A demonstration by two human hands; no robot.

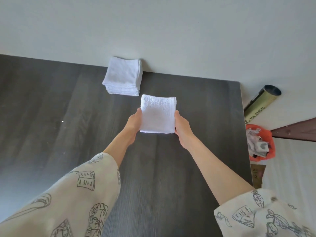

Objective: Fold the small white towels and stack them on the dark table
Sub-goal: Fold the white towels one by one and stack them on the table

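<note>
One folded square of small white terry towel is held between two hands over the dark wood-grain table, near its middle. The left hand is set against the towel's left edge and the right hand against its right edge; thumbs lie along the sides, the fingers are judged to be curled beneath, though they are hidden by the cloth. Whether the towel is lifted clear or resting on the surface cannot be told. A neat stack of folded white towels is placed at the table's far edge against the pale wall, just beyond and left of the held piece, apart from it. Step in hand, as judged: transfer of the folded towel onto the stack. For a clean result, the towel is best kept level and taut, carried forward and left, its edges lined up with those below, lowered flat, and released from both sides together so no layer is dragged. Noted off the table's right side: an orange bin of paper scraps and a dark-rimmed cardboard tube.
</note>
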